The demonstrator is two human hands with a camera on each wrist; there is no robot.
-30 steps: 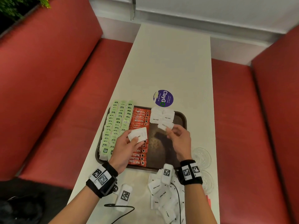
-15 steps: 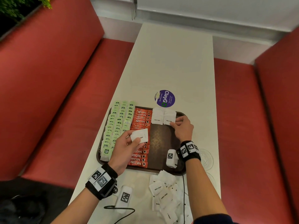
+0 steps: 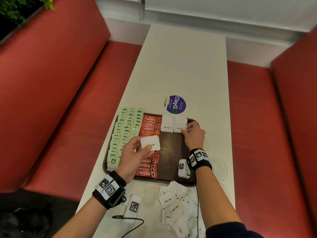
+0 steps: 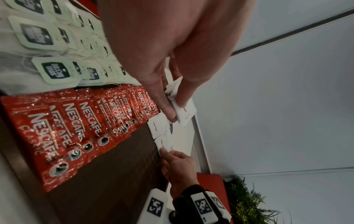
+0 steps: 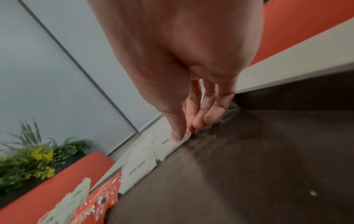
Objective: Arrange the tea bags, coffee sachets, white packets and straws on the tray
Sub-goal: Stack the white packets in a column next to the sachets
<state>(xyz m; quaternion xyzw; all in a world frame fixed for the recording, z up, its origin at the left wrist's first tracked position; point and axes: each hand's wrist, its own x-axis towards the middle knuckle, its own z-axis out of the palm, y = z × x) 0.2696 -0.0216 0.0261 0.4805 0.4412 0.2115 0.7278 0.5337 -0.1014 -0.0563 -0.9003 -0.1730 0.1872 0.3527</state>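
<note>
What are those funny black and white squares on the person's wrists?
Each bare forearm wears a black wristband with white tags printed in black square codes: left wristband, right wristband. A small white box with the same kind of code hangs by the right wrist, trailing a thin black cable. A dark blue sleeve shows at the right elbow.

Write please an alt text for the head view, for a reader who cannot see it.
Seen from above, a right hand pinches a sugar packet at the far end of a brown tray, while the left hand holds more white packets. Green tea bags and red coffee sachets fill the tray's left side.
</note>
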